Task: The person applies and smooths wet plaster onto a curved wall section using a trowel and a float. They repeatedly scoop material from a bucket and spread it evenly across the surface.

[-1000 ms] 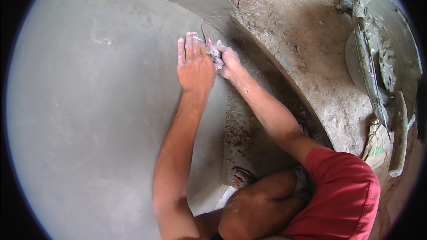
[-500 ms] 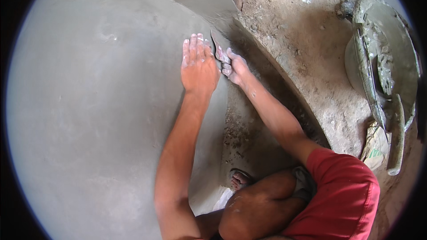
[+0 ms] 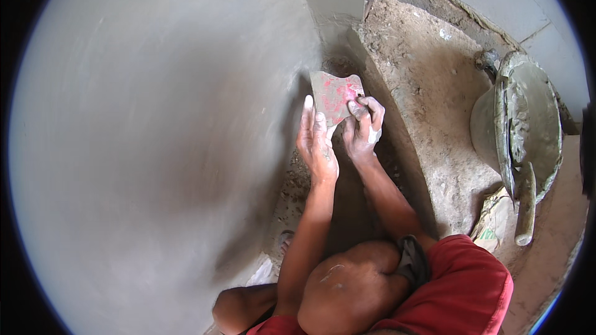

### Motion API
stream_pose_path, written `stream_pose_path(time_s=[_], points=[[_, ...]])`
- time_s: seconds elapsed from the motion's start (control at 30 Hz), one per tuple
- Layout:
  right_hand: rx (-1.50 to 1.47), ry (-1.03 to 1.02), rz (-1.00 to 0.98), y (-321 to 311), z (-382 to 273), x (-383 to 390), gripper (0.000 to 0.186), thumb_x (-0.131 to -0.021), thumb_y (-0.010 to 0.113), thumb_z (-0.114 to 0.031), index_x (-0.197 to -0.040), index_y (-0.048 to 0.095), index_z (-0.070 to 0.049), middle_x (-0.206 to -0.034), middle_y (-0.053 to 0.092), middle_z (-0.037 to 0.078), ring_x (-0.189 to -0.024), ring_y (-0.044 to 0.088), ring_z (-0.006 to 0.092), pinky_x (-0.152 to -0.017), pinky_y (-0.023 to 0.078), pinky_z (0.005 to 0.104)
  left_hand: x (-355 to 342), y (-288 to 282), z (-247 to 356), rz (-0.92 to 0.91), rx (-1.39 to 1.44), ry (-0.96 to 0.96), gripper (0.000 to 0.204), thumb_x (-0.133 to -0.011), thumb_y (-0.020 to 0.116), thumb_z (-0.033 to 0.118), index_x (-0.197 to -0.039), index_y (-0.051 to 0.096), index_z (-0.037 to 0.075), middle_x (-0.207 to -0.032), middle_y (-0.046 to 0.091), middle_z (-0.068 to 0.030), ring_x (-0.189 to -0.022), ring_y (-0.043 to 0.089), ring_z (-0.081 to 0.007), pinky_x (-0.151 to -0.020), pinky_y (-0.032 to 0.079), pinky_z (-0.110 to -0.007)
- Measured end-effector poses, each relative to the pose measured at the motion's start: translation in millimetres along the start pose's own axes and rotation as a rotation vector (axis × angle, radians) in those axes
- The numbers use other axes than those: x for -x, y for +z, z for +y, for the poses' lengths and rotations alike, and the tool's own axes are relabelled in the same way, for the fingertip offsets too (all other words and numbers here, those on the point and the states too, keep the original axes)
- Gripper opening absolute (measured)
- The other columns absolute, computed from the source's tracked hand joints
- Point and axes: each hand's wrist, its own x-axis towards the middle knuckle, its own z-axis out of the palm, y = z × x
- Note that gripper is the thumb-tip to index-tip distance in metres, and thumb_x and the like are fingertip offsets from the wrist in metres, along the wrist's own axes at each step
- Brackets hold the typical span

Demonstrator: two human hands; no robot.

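Observation:
A thin, flat scraper (image 3: pixel 337 96), grey with worn red patches and a curved-in top edge, is gripped by my right hand (image 3: pixel 365 127), the thumb and fingers pinching its lower right side. My left hand (image 3: pixel 318 146) stands upright with fingers stretched out, its palm side against the scraper's lower left edge. Pale, damp-looking plaster smears both hands. Left of them spreads a smooth grey plastered wall (image 3: pixel 155 118), with my left fingers close to it but apparently off it.
A bucket (image 3: pixel 484 121) smeared with grey mortar stands at the right, with a pale handle (image 3: pixel 526 208) sticking out. Beside it lies a crumpled paper bag (image 3: pixel 492 217). A rough, dusty ledge (image 3: pixel 428 87) runs between my hands and the bucket. My bent knee (image 3: pixel 341 285) is below.
My left hand has left the plastered surface and come to the scraper. My right hand has drawn the scraper right and down, turning its flat face into view. The view has shifted.

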Motion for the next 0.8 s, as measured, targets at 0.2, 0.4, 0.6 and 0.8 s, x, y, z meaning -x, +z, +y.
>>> stream_pose_path(time_s=[0.2,0.4,0.6,0.8], points=[[0.06,-0.127,-0.175,-25.2,-11.0,-15.3,0.044,-0.077,0.078,0.011,-0.118,0.072,-0.005,-0.114,0.065,0.017,-0.105,0.065,0.0357,-0.087,0.055,0.0457,9.0,-0.2,10.7,0.044,-0.034,-0.024,0.061,-0.105,0.068,0.007,-0.157,0.043,-0.012,-0.147,0.062,-0.0216,-0.128,0.067,-0.0268,-0.102,0.059,-0.042],[0.145,-0.038,-0.374,-38.7,-24.0,-30.5,0.033,-0.08,0.08,0.003,-0.112,0.077,-0.005,-0.103,0.068,0.015,-0.09,0.069,0.0355,-0.075,0.057,0.0469,4.6,-5.8,11.6,0.032,0.135,-0.201,0.075,-0.101,0.076,0.012,-0.161,0.038,-0.011,-0.157,0.053,-0.0261,-0.137,0.061,-0.0269,-0.111,0.054,-0.043],[0.279,0.133,-0.568,-51.7,-36.7,-41.7,0.018,-0.096,0.069,-0.009,-0.111,0.075,0.0,-0.101,0.072,0.02,-0.09,0.072,0.0418,-0.077,0.059,0.0513,1.2,9.6,-13.2,-0.181,0.027,-0.351,0.083,-0.104,0.074,0.034,-0.166,0.033,-0.004,-0.153,0.054,-0.0183,-0.142,0.049,-0.0267,-0.121,0.037,-0.039],[0.3,0.099,-0.768,-74.9,-50.4,-74.2,0.033,-0.094,0.07,-0.011,-0.126,0.072,-0.002,-0.12,0.072,0.022,-0.111,0.069,0.044,-0.098,0.057,0.0514,-21.3,23.6,-41.9,-0.06,0.03,-0.467,0.088,-0.105,0.072,0.041,-0.17,0.028,0.001,-0.129,0.066,-0.0083,-0.116,0.061,-0.0178,-0.102,0.049,-0.033]])
